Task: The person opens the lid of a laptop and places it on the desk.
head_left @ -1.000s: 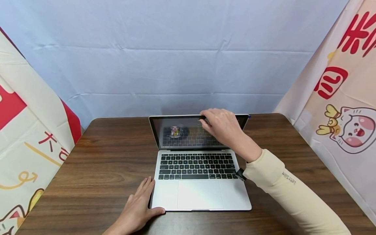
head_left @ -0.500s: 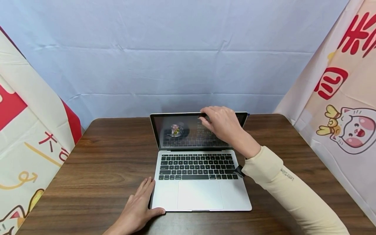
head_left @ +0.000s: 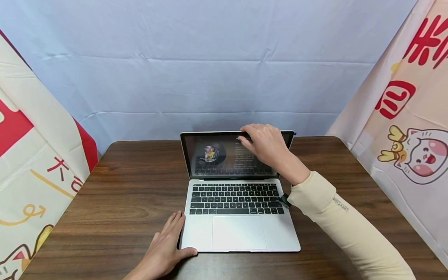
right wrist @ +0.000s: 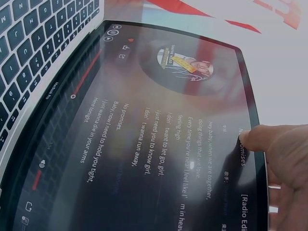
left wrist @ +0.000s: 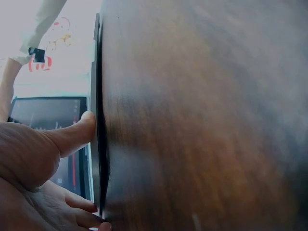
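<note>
A silver laptop (head_left: 196, 233) with black keys lies on the wooden table, its lid (head_left: 227, 132) raised and its screen (head_left: 241, 163) lit. My right hand (head_left: 267, 146) pinches the top edge of the lid right of its middle. In the right wrist view the thumb (right wrist: 252, 139) lies on the screen side, the other fingers behind the lid. Song lyrics and a round picture show on the screen. My left hand (head_left: 164, 243) rests at the base's front left corner, fingers straight along the left side, thumb (left wrist: 79, 130) against the front edge.
The brown wooden table (head_left: 133, 194) extends to both sides of the laptop. A pale cloth (head_left: 210, 70) hangs behind it. Printed cloths with cartoon figures hang at the left (head_left: 35, 155) and right (head_left: 406, 128). A black device (head_left: 285, 200) sits under the right sleeve.
The lid has tilted farther back, its top edge rising in the head view, with my right hand moving along on it. My left hand has stayed in place.
</note>
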Demonstrator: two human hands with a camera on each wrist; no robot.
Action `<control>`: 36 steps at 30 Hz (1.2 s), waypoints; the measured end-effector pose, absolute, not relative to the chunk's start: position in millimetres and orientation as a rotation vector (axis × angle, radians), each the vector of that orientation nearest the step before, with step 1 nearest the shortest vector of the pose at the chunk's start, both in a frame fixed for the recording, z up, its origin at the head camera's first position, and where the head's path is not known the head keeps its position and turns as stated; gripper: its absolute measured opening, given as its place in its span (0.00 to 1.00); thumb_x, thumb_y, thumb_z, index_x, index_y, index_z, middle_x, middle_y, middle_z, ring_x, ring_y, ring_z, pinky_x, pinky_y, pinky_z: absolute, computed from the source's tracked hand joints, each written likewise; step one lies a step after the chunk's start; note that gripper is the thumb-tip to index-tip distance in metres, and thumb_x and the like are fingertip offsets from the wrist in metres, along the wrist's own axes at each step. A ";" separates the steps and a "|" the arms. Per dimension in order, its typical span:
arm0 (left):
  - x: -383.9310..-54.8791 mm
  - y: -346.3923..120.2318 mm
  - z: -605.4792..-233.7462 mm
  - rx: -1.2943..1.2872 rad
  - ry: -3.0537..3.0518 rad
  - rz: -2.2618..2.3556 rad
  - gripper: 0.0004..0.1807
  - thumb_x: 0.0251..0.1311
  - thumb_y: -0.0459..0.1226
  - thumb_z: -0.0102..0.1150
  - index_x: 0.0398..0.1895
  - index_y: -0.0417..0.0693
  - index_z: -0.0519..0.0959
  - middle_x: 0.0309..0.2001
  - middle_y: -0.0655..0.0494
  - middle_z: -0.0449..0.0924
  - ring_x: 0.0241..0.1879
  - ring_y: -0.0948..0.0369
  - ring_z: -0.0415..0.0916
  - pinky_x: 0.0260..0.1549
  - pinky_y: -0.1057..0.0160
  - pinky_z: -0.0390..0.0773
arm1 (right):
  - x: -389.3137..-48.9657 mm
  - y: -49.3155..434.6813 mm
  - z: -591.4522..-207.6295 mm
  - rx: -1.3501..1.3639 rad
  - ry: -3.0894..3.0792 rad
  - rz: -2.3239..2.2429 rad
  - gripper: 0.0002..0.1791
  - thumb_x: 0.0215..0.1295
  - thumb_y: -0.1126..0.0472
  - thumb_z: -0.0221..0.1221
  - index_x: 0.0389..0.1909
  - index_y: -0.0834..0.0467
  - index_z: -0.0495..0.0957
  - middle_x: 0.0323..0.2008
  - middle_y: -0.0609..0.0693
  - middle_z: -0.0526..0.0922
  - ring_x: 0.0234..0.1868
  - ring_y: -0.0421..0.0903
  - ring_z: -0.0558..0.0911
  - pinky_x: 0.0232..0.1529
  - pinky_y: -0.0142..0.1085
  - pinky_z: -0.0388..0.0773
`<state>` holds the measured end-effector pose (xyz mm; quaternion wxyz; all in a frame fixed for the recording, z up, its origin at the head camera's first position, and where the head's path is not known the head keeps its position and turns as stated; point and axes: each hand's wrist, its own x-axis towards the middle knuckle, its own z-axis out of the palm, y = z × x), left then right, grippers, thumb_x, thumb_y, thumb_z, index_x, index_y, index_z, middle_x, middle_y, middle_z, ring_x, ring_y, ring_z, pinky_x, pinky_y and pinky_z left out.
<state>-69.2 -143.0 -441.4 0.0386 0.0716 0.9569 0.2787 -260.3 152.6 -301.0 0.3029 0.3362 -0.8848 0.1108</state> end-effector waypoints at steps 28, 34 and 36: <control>-69.2 -144.8 -438.6 0.228 2.920 0.880 0.57 0.47 0.53 0.80 0.76 0.33 0.64 0.77 0.36 0.59 0.77 0.41 0.53 0.56 0.35 0.66 | -282.4 154.0 -293.0 0.878 -2.535 0.586 0.15 0.75 0.57 0.61 0.55 0.61 0.86 0.49 0.59 0.88 0.41 0.54 0.88 0.43 0.51 0.82; -67.9 -144.3 -439.2 0.225 2.919 0.883 0.57 0.47 0.52 0.80 0.76 0.34 0.64 0.77 0.37 0.59 0.78 0.42 0.53 0.56 0.35 0.66 | -286.8 155.2 -291.9 0.896 -2.564 0.657 0.16 0.76 0.60 0.60 0.58 0.62 0.85 0.51 0.60 0.88 0.31 0.48 0.84 0.37 0.45 0.77; -67.8 -144.1 -439.7 0.225 2.917 0.882 0.57 0.48 0.52 0.80 0.76 0.34 0.64 0.77 0.37 0.59 0.78 0.42 0.53 0.56 0.35 0.66 | -287.9 155.9 -291.1 0.907 -2.570 0.680 0.16 0.77 0.61 0.59 0.59 0.63 0.84 0.51 0.60 0.87 0.27 0.47 0.80 0.35 0.44 0.74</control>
